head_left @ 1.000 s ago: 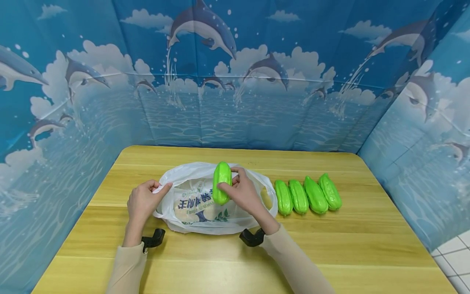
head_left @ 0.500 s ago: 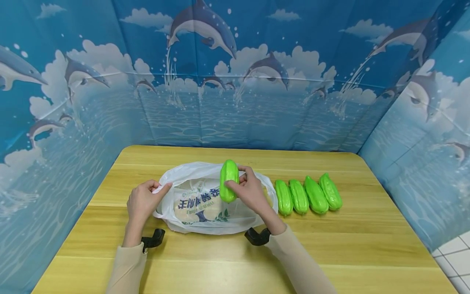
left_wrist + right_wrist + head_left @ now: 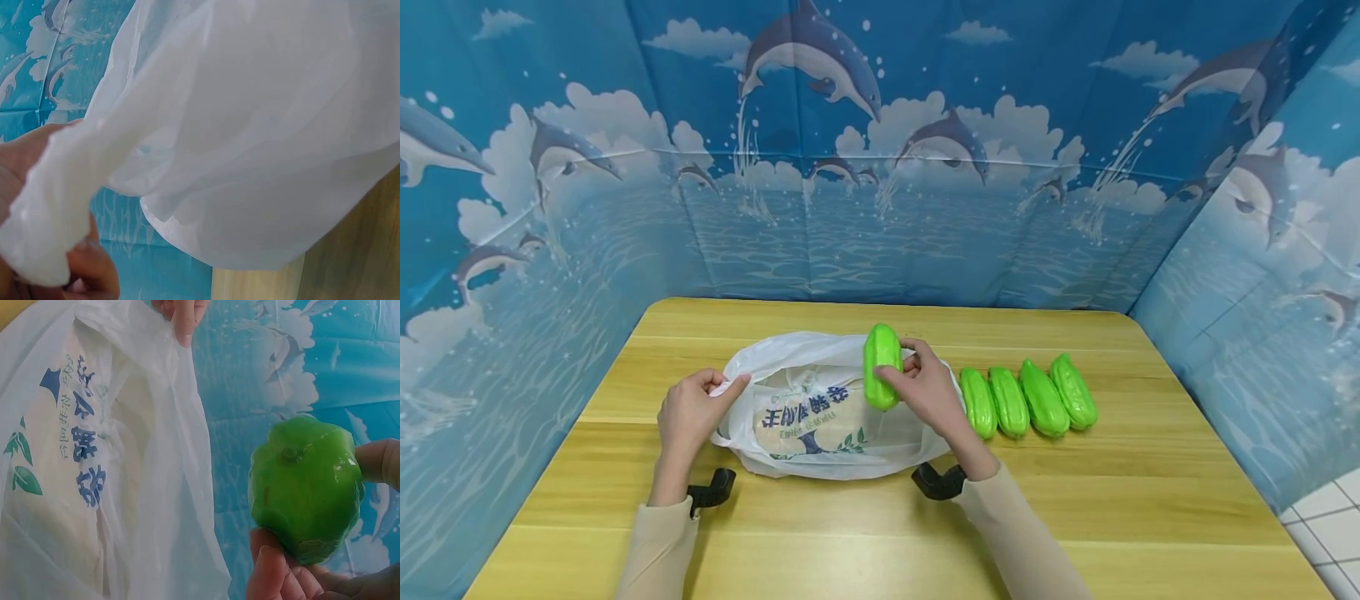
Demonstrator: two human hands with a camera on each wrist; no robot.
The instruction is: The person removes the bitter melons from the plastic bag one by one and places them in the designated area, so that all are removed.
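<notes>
My left hand pinches the left rim of a white plastic bag, which lies on its side with its mouth spread toward me. Printed dark lettering and green leaves show on the bag in the head and right wrist views. Above the right part of the bag, my right hand holds a shiny, ridged green bitter melon upright between thumb and fingers. Its stem end shows in the right wrist view, where the bitter melon is apart from the bag. White film fills most of the left wrist view.
Several more green bitter melons lie side by side just right of the bag. Everything rests on a light wooden table. A blue curtain with printed dolphins stands behind the table and along its sides.
My right hand has moved to the right and slightly away from me with the bitter melon, over the bag. The left hand stays on the bag's rim.
</notes>
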